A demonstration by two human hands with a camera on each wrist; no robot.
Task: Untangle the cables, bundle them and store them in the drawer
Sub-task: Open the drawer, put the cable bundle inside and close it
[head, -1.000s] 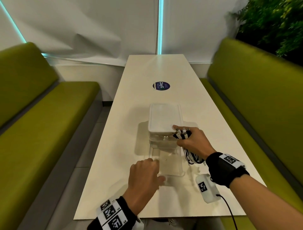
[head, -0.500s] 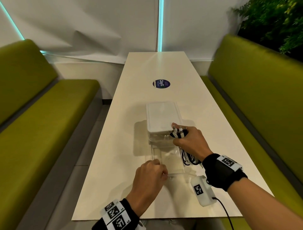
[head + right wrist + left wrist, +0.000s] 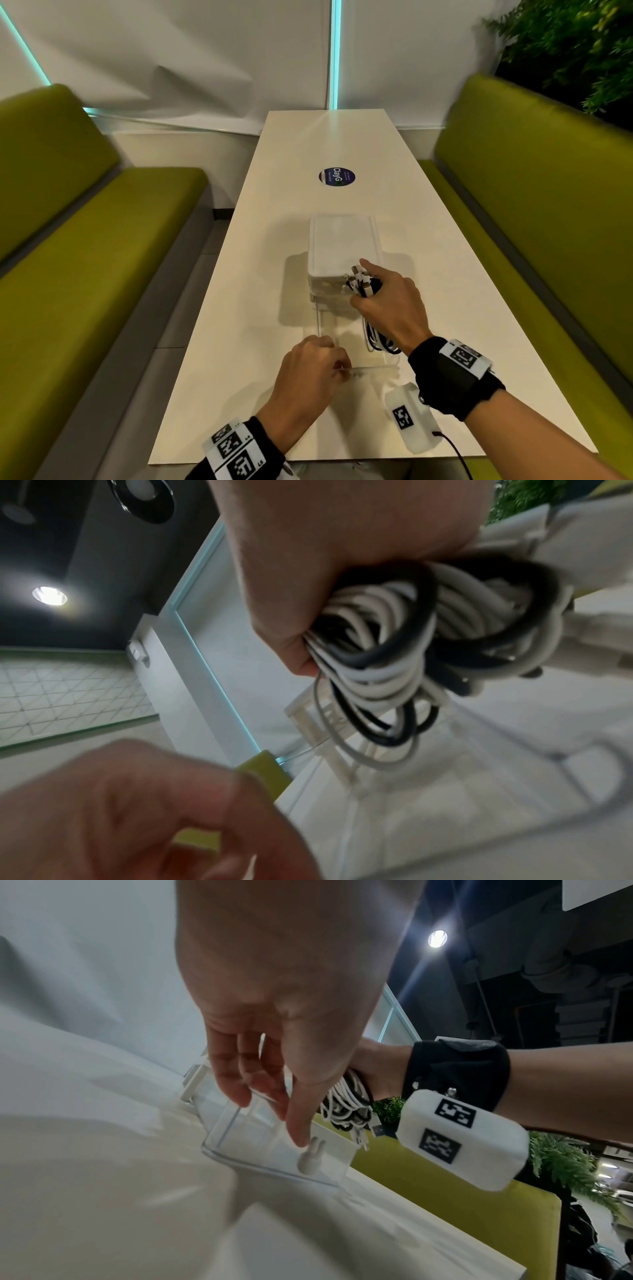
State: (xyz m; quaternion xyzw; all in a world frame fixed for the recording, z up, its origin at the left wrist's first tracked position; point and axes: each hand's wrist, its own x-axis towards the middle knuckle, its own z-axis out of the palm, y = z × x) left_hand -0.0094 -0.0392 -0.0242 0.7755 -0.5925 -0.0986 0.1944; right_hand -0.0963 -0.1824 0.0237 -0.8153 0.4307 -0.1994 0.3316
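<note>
Drawer clear, faint – cables partly hidden

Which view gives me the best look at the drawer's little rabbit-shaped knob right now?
The left wrist view: the rabbit-shaped knob shows clearly on the clear drawer front, beside the left hand fingertips. In the head view the left hand covers it. The right wrist view shows mostly the cable bundle gripped by the right hand; no knob visible.

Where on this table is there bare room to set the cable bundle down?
Bare white table left of the white drawer unit, and beyond it around the round blue sticker. Crowded near: clear pulled-out drawer, left hand, right hand gripping black-and-white cable bundle.
</note>
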